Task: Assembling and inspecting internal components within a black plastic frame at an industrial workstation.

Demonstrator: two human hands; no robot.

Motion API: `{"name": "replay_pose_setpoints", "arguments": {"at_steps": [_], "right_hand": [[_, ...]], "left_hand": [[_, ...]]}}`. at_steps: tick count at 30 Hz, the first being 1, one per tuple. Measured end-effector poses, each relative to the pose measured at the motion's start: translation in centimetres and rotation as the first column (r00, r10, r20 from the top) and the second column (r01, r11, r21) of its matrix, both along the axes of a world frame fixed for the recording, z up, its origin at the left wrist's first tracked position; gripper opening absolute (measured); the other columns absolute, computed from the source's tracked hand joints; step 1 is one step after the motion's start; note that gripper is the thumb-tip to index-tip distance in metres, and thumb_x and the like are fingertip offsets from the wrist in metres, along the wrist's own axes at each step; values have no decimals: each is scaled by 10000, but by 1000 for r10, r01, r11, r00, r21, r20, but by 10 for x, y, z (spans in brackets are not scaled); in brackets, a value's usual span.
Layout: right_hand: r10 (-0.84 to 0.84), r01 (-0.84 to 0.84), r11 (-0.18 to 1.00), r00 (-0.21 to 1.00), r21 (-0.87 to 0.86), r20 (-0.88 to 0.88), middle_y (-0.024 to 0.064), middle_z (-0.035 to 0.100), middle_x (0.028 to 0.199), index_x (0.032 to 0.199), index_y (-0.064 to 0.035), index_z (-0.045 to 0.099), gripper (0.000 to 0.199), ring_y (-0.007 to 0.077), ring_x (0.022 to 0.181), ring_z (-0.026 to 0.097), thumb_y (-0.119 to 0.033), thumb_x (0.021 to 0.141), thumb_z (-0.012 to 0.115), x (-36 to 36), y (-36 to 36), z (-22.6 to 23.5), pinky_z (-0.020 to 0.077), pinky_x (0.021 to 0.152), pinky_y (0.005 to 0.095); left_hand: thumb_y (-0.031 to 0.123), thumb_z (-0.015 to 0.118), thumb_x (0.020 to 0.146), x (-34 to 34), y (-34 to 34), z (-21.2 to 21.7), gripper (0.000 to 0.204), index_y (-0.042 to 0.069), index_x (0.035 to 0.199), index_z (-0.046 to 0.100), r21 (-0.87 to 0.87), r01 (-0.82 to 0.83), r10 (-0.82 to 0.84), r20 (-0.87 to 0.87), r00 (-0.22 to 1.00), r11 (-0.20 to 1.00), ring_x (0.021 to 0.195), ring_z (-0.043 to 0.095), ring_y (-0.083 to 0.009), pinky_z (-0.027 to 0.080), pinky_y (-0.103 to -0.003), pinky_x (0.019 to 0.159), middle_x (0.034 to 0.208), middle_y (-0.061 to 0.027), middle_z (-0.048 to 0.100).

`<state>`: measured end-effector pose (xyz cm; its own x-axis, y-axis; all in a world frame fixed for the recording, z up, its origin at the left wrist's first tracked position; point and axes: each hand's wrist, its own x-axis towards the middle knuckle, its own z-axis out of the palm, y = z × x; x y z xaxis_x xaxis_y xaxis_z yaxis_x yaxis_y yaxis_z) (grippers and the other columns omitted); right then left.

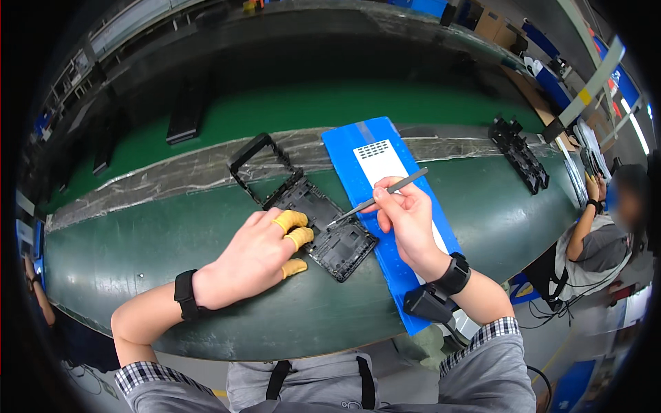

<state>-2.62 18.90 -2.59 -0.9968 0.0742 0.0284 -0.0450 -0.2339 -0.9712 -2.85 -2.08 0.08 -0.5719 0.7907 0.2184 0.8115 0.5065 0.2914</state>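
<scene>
Dark green workbench (172, 275), curved by the lens. Green conveyor belt (330, 110) behind it, a plastic-wrapped strip (172, 175) between. Seated co-worker (599, 241) at right. Cardboard boxes (492, 24) far right. Cables on floor (551, 316).

Looking steeply down from head height onto a green workbench (172, 275), close over both forearms rising from the lower edge. Fisheye bending the bench edge toward the rim. Facing forward across the bench; a co-worker (599, 234) at far right.
</scene>
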Motion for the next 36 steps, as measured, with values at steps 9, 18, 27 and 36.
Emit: {"name": "replay_pose_setpoints", "arguments": {"at_steps": [9,18,27,36], "right_hand": [[-11,12,998,1000,55,-21,16,482,528,828,-1,477,72,37,386,394,-18,758,487,-1,-11,-6,406,465,183],[49,-55,988,998,146,49,-9,442,481,832,6,474,69,32,378,384,-18,768,476,-11,-12,-6,446,507,213],[56,-59,987,998,150,26,-14,440,475,831,4,480,67,26,377,384,-22,769,478,-13,-10,-8,446,514,203],[48,-54,986,998,157,43,-17,437,482,826,3,484,59,27,380,378,-17,771,474,-11,-13,-7,446,515,206]], "left_hand": [[151,685,495,-26,-5,-18,257,43,688,554,128,-41,25,125,992,991,671,514,-238,420,-304,599,719,-65,544],[152,690,477,-33,-2,-24,253,38,660,558,194,-76,32,220,975,978,655,521,-225,421,-298,591,699,-59,551],[150,690,469,-35,-3,-25,259,39,658,553,198,-84,32,250,968,977,659,514,-224,420,-294,591,706,-55,547],[151,688,471,-34,-4,-26,262,38,662,548,196,-81,32,245,969,977,662,512,-227,416,-295,603,712,-55,545]]}}
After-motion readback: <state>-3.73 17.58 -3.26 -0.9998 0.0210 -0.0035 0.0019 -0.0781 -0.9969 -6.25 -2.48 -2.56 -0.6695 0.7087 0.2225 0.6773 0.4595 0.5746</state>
